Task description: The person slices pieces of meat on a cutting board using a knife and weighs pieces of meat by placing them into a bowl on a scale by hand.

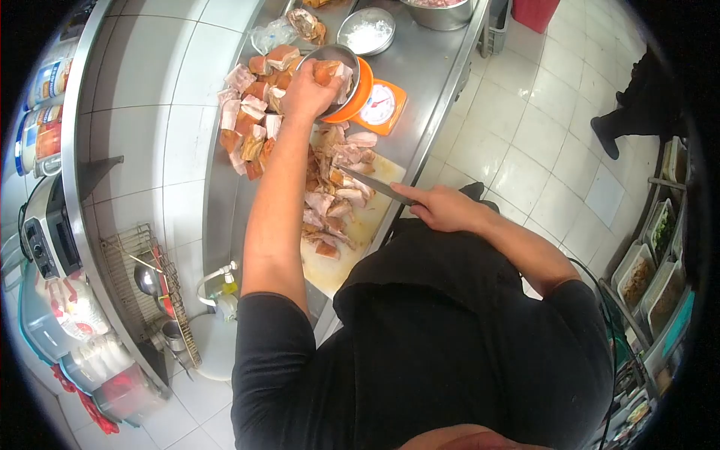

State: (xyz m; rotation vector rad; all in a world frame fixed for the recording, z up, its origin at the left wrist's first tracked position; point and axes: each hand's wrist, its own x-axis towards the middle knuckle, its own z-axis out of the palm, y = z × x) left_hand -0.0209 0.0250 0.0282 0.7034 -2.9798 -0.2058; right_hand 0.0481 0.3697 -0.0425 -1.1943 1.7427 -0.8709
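My left hand [309,91] is closed on a chunk of pork [332,73] at a metal bowl [334,52]. The bowl sits on an orange kitchen scale [381,105] with a round white dial. Wrapped around a handle, my right hand [448,208] holds a knife [379,184], its blade pointing left over the cutting board [375,225]. Cut pork pieces [330,187] lie heaped on that board, under and beside the blade tip. Larger pork chunks with browned skin [251,112] are piled on the steel counter, left of the bowl.
Further back stand a shallow metal bowl [366,31] and a large pot [441,13] of meat. A clear plastic bag [271,36] lies near the wall. A wire rack [154,277] hangs on the left. Another person's dark-clad leg [630,120] shows on the tiled floor, beside food trays [636,271].
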